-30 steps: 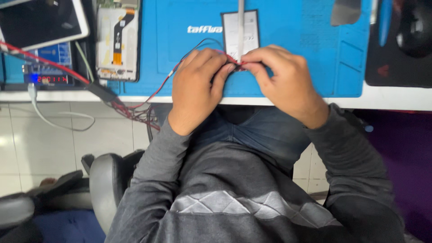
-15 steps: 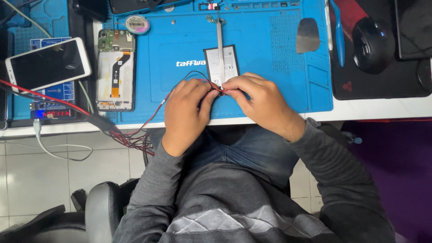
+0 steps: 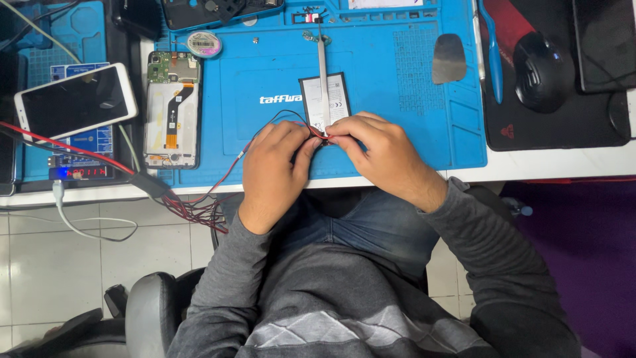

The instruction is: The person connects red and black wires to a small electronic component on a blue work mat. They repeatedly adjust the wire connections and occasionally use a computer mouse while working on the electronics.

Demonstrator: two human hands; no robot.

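Note:
My left hand point(image 3: 273, 166) and my right hand point(image 3: 377, 154) meet fingertip to fingertip at the near edge of a flat black-and-white phone battery point(image 3: 325, 101) lying on a blue work mat point(image 3: 397, 106). Both pinch thin red and black wires point(image 3: 265, 129) at the battery's lower end. The wires loop left off the mat and down past the desk edge. A slim metal tool point(image 3: 322, 63) lies across the battery, pointing away from me.
An opened phone chassis with its board showing point(image 3: 172, 118) lies left on the mat; a white phone point(image 3: 74, 101) rests on a small device further left. A grey pick point(image 3: 449, 58), blue pen point(image 3: 493, 56) and black mouse point(image 3: 542, 69) sit right.
The view has tilted so more of the desk's far side shows. Both hands stay pinched together on the wires at the battery's near end.

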